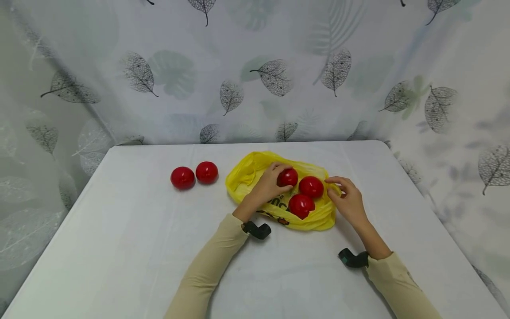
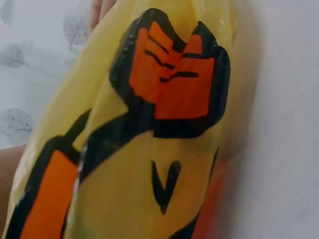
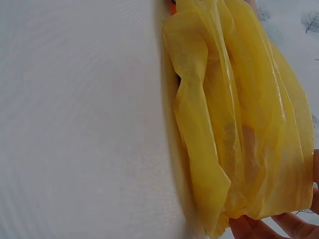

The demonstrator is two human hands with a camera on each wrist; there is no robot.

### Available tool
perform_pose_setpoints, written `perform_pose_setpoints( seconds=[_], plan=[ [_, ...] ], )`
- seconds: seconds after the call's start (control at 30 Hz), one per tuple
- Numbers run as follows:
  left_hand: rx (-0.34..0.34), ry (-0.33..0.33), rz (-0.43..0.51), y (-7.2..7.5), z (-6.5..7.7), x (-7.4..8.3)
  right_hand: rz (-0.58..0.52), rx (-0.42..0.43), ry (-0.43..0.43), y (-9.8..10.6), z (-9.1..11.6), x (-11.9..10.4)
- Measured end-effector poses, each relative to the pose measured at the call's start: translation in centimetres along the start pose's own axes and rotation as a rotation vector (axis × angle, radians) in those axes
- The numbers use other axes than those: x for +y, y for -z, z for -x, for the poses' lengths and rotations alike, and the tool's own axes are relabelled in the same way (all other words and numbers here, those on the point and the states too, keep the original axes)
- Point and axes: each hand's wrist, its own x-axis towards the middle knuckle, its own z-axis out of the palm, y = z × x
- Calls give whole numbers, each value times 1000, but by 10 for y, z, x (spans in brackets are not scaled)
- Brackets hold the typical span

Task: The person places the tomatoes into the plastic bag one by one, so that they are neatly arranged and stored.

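A thin yellow plastic bag (image 1: pixel 243 179) lies on its side with its opening spread wide, dark print on it. Three shiny red tomatoes sit inside. My left hand (image 1: pixel 266 186) reaches in over the near edge and holds the farthest tomato (image 1: pixel 288 177) between fingers and thumb. Beside it are a second tomato (image 1: pixel 311 187) and a nearer one (image 1: pixel 301 206). At the bag's right end my right hand (image 1: pixel 349 201) pinches the rim. Printed plastic (image 2: pixel 184 89) fills the left wrist view; folds of the bag (image 3: pixel 239 114) hide most of the right fingers (image 3: pixel 294 225).
Two more red tomatoes, one (image 1: pixel 183 178) and another (image 1: pixel 206 173), rest left of the bag on the white table (image 1: pixel 119 248). A leaf-patterned curtain (image 1: pixel 179 115) hangs behind and at both sides. Each wrist carries a black camera mount (image 1: pixel 258 231).
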Motion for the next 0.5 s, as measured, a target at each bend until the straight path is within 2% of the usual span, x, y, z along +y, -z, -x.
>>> perform_pose_setpoints(
  seconds=[0.3,0.5],
  plan=[
    [14,9,1,8,9,-4,0,-7,-5,0,0,-1],
    [61,0,-23,21,19,-3,-2,-7,-1,-1,1,1]
  ],
)
